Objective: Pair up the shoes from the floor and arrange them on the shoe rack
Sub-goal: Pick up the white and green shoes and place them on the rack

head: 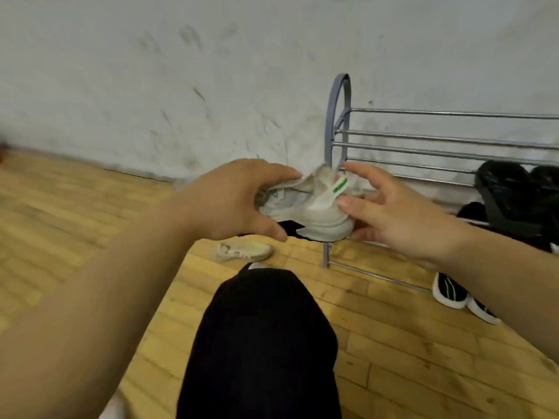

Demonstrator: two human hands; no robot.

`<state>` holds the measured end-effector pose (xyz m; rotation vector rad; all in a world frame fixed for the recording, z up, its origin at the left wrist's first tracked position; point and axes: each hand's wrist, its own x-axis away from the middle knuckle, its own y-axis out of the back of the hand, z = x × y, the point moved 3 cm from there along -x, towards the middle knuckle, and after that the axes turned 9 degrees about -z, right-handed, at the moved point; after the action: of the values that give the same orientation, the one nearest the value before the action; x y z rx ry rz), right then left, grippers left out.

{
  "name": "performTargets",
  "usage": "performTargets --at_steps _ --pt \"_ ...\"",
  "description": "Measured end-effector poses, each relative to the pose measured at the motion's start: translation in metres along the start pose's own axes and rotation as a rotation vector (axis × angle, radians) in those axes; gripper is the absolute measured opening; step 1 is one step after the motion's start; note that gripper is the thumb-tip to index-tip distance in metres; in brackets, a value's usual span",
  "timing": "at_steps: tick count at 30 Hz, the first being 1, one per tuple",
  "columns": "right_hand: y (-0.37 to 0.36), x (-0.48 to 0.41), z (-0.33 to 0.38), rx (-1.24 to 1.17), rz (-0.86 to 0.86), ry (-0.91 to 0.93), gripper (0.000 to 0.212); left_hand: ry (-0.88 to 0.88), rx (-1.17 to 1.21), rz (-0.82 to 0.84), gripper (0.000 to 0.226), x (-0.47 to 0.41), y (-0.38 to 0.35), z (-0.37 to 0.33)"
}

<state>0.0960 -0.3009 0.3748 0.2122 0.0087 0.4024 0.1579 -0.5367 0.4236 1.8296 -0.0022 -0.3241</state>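
Head view: both hands hold 1 white sneaker (314, 213) in the air, in front of the left end post of the shoe rack (423, 152). Left hand (230, 201) grasps its front, fingers over the top and thumb below. Right hand (402, 219) clasps the heel, thumb on the green-marked tab. 1 pale sneaker (242, 251) lies on the wooden floor (75, 222) beneath. Black shoes (508, 189) sit on the rack at right; black-and-white shoes (450, 293) lie by its near rail.

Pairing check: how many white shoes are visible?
2. The held shoe sits between the left hand and right hand, before the shoe rack. The loose shoe lies on the floor below the left hand. Others may be hidden.
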Motion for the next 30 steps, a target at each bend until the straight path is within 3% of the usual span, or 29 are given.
performTargets --at_steps 5,8,12,15,18,25,30 --pt "-0.111 -0.032 0.032 0.188 0.254 0.084 0.068 0.265 0.075 -0.180 0.099 0.100 0.013 0.074" --pt "-0.166 -0.041 0.033 0.320 0.424 0.111 0.088 0.411 0.184 -0.256 0.097 0.154 -0.003 0.107" --pt "-0.211 -0.032 -0.006 0.315 0.560 -0.007 0.090 0.515 0.220 -0.216 0.091 0.203 -0.042 0.128" --pt "-0.216 -0.021 -0.028 0.454 0.635 -0.041 0.085 0.500 0.219 -0.159 0.087 0.220 -0.081 0.130" --pt "-0.201 -0.028 -0.037 0.456 0.519 -0.132 0.074 0.589 0.372 -0.188 0.085 0.215 -0.111 0.125" --pt "-0.185 -0.043 -0.036 0.556 0.383 -0.209 0.079 0.542 0.404 -0.152 0.099 0.171 -0.143 0.122" --pt "-0.149 -0.060 -0.034 0.518 0.295 -0.298 0.072 0.493 0.585 -0.157 0.098 0.142 -0.168 0.117"
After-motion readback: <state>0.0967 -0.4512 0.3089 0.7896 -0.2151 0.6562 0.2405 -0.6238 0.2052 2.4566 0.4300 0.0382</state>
